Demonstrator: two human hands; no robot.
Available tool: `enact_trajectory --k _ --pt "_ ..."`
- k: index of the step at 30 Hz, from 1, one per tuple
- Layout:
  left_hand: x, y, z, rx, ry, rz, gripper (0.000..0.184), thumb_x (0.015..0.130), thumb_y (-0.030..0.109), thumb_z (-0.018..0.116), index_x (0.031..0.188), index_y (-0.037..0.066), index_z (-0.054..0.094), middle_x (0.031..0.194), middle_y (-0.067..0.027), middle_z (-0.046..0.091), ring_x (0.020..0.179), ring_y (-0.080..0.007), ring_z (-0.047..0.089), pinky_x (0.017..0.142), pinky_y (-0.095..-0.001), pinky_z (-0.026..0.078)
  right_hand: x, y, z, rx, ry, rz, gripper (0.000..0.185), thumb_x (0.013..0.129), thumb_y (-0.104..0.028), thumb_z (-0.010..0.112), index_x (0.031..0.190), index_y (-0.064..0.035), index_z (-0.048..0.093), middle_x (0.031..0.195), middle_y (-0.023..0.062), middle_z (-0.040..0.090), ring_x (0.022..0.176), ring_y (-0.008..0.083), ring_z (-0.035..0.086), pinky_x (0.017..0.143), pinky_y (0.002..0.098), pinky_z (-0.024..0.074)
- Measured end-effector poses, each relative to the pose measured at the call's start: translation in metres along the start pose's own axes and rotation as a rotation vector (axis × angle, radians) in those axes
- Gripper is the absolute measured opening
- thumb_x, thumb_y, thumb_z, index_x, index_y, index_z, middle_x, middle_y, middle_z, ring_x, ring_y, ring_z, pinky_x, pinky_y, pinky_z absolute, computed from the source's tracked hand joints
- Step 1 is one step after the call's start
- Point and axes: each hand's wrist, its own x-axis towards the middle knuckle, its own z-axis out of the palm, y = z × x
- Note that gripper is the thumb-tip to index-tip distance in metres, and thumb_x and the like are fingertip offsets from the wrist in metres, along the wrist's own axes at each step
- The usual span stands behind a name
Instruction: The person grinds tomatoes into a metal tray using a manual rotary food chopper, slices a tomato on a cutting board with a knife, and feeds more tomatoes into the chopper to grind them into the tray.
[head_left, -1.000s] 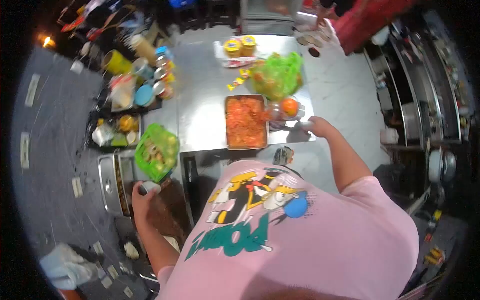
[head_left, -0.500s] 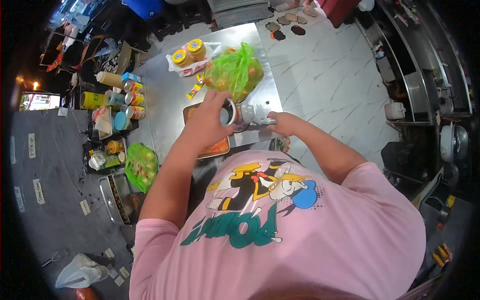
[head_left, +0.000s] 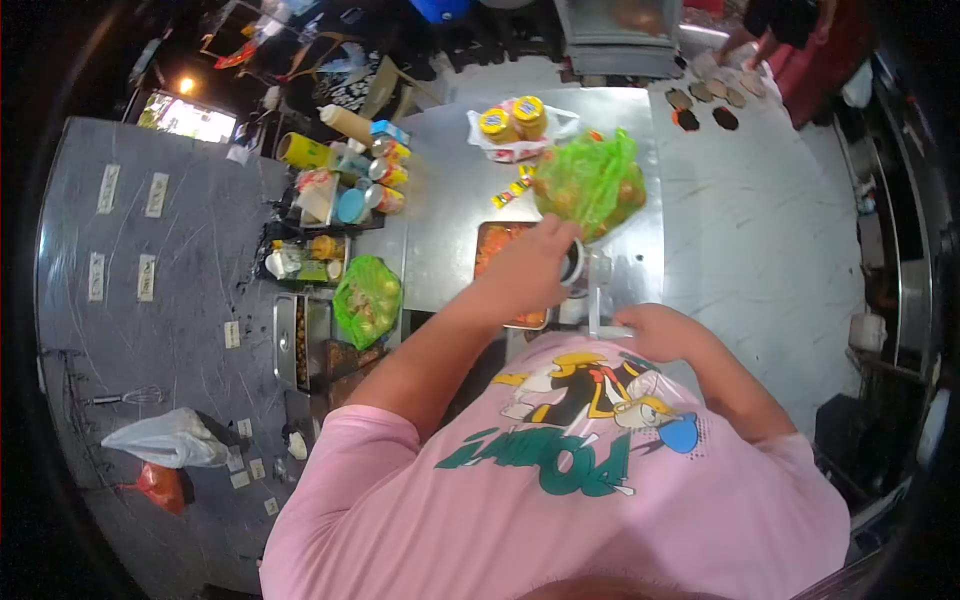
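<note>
My left hand (head_left: 545,262) is closed round a dark, round piece with a white rim (head_left: 572,263), perhaps a lid or cup. Beside it is a clear container (head_left: 598,268) with a pale angular handle (head_left: 597,312). The fingers of my right hand (head_left: 655,332) are wrapped round the lower end of that handle. Partly under my left forearm lies a shallow tray (head_left: 527,325) of orange-red food pieces. Just beyond my left hand, a green plastic bag (head_left: 590,180) of round produce rests on the metal table (head_left: 440,250).
Two yellow-lidded jars (head_left: 512,122) sit in a white bag, with yellow sachets (head_left: 516,188) nearby. Cans (head_left: 386,172) and bottles line the left side. A second green bag (head_left: 368,300) lies near a metal container (head_left: 290,345). Another person (head_left: 775,30) stands at the far right.
The view has swung, shifting the table rightward in frame. My right hand and the pale handle have come down nearer my body. My left hand keeps hold of the dark, white-rimmed piece.
</note>
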Motion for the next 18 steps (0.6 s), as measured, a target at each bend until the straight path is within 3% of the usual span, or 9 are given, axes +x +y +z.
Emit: enact_trajectory --k 2,3,5,8,10,12,14,15,18 --pt "0.003 0.002 -0.003 0.029 -0.134 -0.058 0.073 0.077 0.013 0.091 0.141 0.009 0.057 0.137 -0.0207 0.06 0.127 -0.0445 0.066 0.105 -0.0539 0.057 -0.018 -0.042 -0.031 0.157 0.203 0.068 0.052 0.101 -0.046 0.077 0.129 -0.0021 0.074 0.118 0.0263 0.077 0.107 0.0378 0.076 0.095 0.0479 0.0574" --pt "0.002 0.001 -0.003 0.036 -0.123 -0.066 0.073 0.077 0.013 0.091 0.141 0.009 0.057 0.137 -0.0207 0.06 0.127 -0.0445 0.066 0.105 -0.0539 0.057 -0.017 -0.052 -0.045 0.148 0.201 0.055 0.052 0.101 -0.046 0.077 0.129 -0.0021 0.074 0.118 0.0263 0.077 0.107 0.0378 0.076 0.095 0.0479 0.0574" --pt "0.0 -0.001 0.001 0.016 -0.099 -0.027 0.073 0.077 0.016 0.091 0.141 0.01 0.057 0.136 -0.0205 0.06 0.127 -0.0439 0.066 0.104 -0.0537 0.057 -0.003 -0.061 -0.082 0.121 0.49 0.066 0.048 0.098 -0.036 0.083 0.132 -0.0024 0.074 0.115 0.0247 0.08 0.102 0.0389 0.077 0.092 0.045 0.06" --pt "0.001 -0.006 0.005 0.016 -0.069 -0.017 0.067 0.08 0.021 0.091 0.137 0.009 0.057 0.131 -0.0207 0.06 0.121 -0.0442 0.067 0.101 -0.0545 0.057 0.061 0.013 -0.093 0.122 0.731 -0.01 0.054 0.099 -0.039 0.082 0.139 -0.0045 0.073 0.123 0.0243 0.079 0.11 0.0405 0.078 0.098 0.047 0.0598" --pt "0.0 -0.006 0.005 0.014 -0.076 -0.029 0.067 0.081 0.023 0.092 0.135 0.008 0.055 0.13 -0.0214 0.059 0.117 -0.0447 0.067 0.097 -0.0553 0.057 0.103 0.09 -0.078 -0.065 0.588 0.229 0.064 0.099 -0.048 0.081 0.146 -0.006 0.07 0.134 0.0253 0.076 0.122 0.0415 0.075 0.106 0.049 0.0579" --pt "0.0 -0.008 0.007 0.015 -0.07 -0.015 0.069 0.081 0.024 0.092 0.136 0.007 0.054 0.13 -0.0211 0.059 0.118 -0.045 0.067 0.097 -0.0551 0.058 0.107 0.111 -0.048 -0.149 0.372 0.322 0.075 0.101 -0.057 0.075 0.154 -0.0054 0.064 0.142 0.0276 0.072 0.131 0.0428 0.07 0.111 0.0505 0.0556" --pt "0.003 -0.004 -0.003 0.039 -0.137 -0.028 0.075 0.081 0.024 0.092 0.141 0.006 0.051 0.132 -0.0204 0.058 0.123 -0.0446 0.066 0.097 -0.0547 0.06 0.094 0.12 -0.008 -0.112 0.333 0.335 0.073 0.099 -0.056 0.077 0.15 -0.0049 0.066 0.133 0.0291 0.075 0.126 0.0436 0.073 0.107 0.0513 0.0569" --pt "0.002 -0.005 -0.003 0.027 -0.135 -0.003 0.075 0.081 0.024 0.092 0.141 0.006 0.051 0.132 -0.0204 0.058 0.123 -0.0446 0.066 0.097 -0.0547 0.06 0.07 0.087 -0.003 0.051 0.237 0.38 0.071 0.099 -0.058 0.077 0.143 -0.0028 0.071 0.133 0.0296 0.075 0.126 0.0445 0.072 0.109 0.0505 0.056" --pt "0.001 -0.005 -0.002 0.026 -0.155 -0.031 0.078 0.082 0.024 0.091 0.146 0.007 0.051 0.138 -0.0193 0.055 0.129 -0.0418 0.064 0.101 -0.0538 0.059 0.05 0.104 0.052 -0.063 0.241 0.236 0.076 0.098 -0.062 0.074 0.145 -0.0024 0.071 0.139 0.0301 0.072 0.13 0.0465 0.069 0.113 0.0493 0.0537"
